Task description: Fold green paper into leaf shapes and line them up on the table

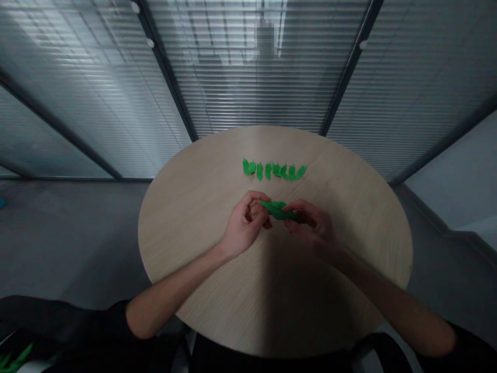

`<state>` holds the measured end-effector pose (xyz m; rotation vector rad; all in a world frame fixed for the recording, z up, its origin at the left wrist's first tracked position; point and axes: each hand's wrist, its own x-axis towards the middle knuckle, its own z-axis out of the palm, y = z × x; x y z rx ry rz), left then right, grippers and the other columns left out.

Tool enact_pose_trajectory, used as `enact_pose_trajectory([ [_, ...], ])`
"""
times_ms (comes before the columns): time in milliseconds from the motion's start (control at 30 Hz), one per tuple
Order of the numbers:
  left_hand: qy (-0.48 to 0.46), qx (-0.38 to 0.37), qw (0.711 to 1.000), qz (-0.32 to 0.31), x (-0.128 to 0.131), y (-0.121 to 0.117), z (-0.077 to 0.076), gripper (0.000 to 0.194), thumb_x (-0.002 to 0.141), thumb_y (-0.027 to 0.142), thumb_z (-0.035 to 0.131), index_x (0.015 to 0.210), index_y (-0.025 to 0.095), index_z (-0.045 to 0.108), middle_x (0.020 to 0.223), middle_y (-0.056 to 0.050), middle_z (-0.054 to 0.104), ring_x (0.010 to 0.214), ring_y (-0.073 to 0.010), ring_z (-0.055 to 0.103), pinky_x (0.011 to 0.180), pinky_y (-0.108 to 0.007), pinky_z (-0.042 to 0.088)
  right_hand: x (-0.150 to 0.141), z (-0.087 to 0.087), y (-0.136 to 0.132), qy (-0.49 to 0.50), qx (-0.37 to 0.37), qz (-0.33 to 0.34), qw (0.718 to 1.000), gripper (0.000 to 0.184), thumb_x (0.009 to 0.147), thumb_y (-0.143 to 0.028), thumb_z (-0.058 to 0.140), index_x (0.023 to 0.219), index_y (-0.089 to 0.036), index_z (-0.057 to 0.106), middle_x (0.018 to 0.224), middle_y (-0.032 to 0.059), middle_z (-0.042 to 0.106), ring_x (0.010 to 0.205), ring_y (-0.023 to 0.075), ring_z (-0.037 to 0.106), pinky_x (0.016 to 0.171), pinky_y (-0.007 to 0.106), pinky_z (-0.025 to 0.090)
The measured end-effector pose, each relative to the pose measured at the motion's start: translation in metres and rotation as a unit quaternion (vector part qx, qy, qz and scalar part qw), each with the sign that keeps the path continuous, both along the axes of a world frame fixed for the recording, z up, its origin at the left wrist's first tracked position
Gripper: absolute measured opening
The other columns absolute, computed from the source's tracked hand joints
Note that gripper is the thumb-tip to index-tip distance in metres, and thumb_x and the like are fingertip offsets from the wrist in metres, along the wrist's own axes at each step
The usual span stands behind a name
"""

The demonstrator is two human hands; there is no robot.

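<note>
A green leaf-shaped piece (275, 208), which looks like folded paper or an artificial leaf, is held above the table between my two hands. My left hand (248, 220) pinches its left tip between thumb and fingers. On the other end, the fingers of my right hand (312, 223) are closed around the piece and hide part of it. Just beyond my hands, several similar green leaf pieces (267, 170) lie in a row on the table, some of them touching or overlapping.
The round wooden table (186, 207) carries the row. Behind it stand glass panels with blinds (248, 93). More green pieces (19, 357) show at the lower left, beside my dark sleeve. A small blue thing (2, 203) sits at the far left edge.
</note>
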<state>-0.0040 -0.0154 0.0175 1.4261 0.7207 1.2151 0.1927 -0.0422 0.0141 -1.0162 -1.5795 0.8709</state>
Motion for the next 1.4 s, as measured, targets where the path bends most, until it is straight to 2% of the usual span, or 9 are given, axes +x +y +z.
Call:
enact_pose_trajectory([
  [200,0.007,0.002,1.0,-0.004,0.0,-0.001,-0.001,0.018,0.093,0.021,0.065,0.107,0.017,0.055,0.07,0.004,0.063,0.059,-0.0098,0.065,0.058,-0.02,0.055,0.0,0.0,0.0,-0.004,0.006,0.002,1.0,0.015,0.087,-0.024,0.071,0.102,-0.021,0.071,0.077,-0.001,0.07,0.065,0.013,0.066,0.062,0.026,0.053],
  [433,0.062,0.017,0.997,-0.035,0.0,-0.003,-0.003,0.03,0.094,0.021,0.062,0.121,0.02,0.049,0.083,0.002,0.063,0.068,-0.0117,0.065,0.058,-0.022,0.055,0.001,0.002,0.0,-0.013,0.005,0.005,1.0,0.014,0.087,-0.023,0.07,0.101,-0.021,0.07,0.084,0.0008,0.073,0.069,0.0135,0.069,0.064,0.026,0.054],
  [533,0.128,0.061,0.99,-0.015,-0.003,-0.003,-0.001,0.029,0.09,0.016,0.062,0.118,0.019,0.055,0.094,-0.003,0.063,0.077,-0.013,0.065,0.062,-0.023,0.055,0.001,0.001,0.001,-0.029,-0.008,0.01,0.999,0.015,0.087,-0.025,0.07,0.102,-0.021,0.07,0.081,0.0008,0.073,0.069,0.0142,0.069,0.064,0.027,0.055],
  [667,0.203,0.158,0.966,-0.016,-0.01,0.001,-0.001,0.028,0.086,0.009,0.062,0.113,0.017,0.062,0.115,-0.009,0.06,0.098,-0.0171,0.065,0.077,-0.029,0.059,0.0,-0.004,0.005,-0.06,-0.037,0.016,0.997,0.018,0.088,-0.028,0.069,0.104,-0.02,0.071,0.084,0.0026,0.075,0.071,0.0155,0.07,0.065,0.029,0.056],
  [833,0.275,0.186,0.943,-0.035,-0.015,0.008,-0.005,0.025,0.083,0.007,0.063,0.106,0.017,0.066,0.103,-0.006,0.064,0.092,-0.018,0.062,0.08,-0.033,0.054,0.001,-0.013,0.011,-0.103,-0.06,0.027,0.993,0.019,0.087,-0.028,0.07,0.104,-0.018,0.071,0.08,0.0026,0.073,0.066,0.0152,0.067,0.06,0.027,0.053],
  [933,0.305,0.175,0.935,-0.043,-0.015,0.01,-0.007,0.018,0.083,0.008,0.064,0.099,0.017,0.067,0.101,-0.006,0.064,0.085,-0.0165,0.061,0.073,-0.03,0.051,0.003,-0.015,0.012,-0.14,-0.066,0.041,0.987,0.019,0.087,-0.027,0.069,0.104,-0.017,0.07,0.078,0.0018,0.072,0.063,0.0145,0.065,0.059,0.027,0.051],
  [1067,0.347,0.166,0.921,-0.063,-0.019,0.009,-0.01,0.017,0.083,0.011,0.069,0.1,0.016,0.066,0.107,-0.007,0.062,0.083,-0.0156,0.06,0.07,-0.028,0.05,0.003,-0.016,0.012,-0.248,-0.032,0.052,0.967,0.021,0.085,-0.017,0.068,0.106,-0.018,0.07,0.079,0.0014,0.073,0.063,0.0146,0.064,0.062,0.027,0.049],
  [1267,0.421,0.18,0.886,-0.072,-0.024,0.006,-0.011,0.013,0.089,0.015,0.068,0.101,0.017,0.064,0.104,-0.006,0.063,0.083,-0.0169,0.062,0.074,-0.031,0.052,0.003,-0.018,0.008,-0.389,0.05,0.049,0.919,0.026,0.092,-0.015,0.063,0.117,-0.018,0.067,0.108,0.0104,0.077,0.093,0.0248,0.073,0.083,0.036,0.054],
  [1400,0.468,0.193,0.86,-0.063,-0.026,0.007,-0.014,0.012,0.091,0.02,0.067,0.103,0.019,0.065,0.102,-0.004,0.065,0.077,-0.0166,0.062,0.071,-0.03,0.052,0.004,-0.017,0.008,-0.44,0.08,0.059,0.893,0.021,0.098,-0.017,0.06,0.118,-0.018,0.066,0.115,0.0115,0.074,0.099,0.0262,0.073,0.083,0.037,0.055],
])
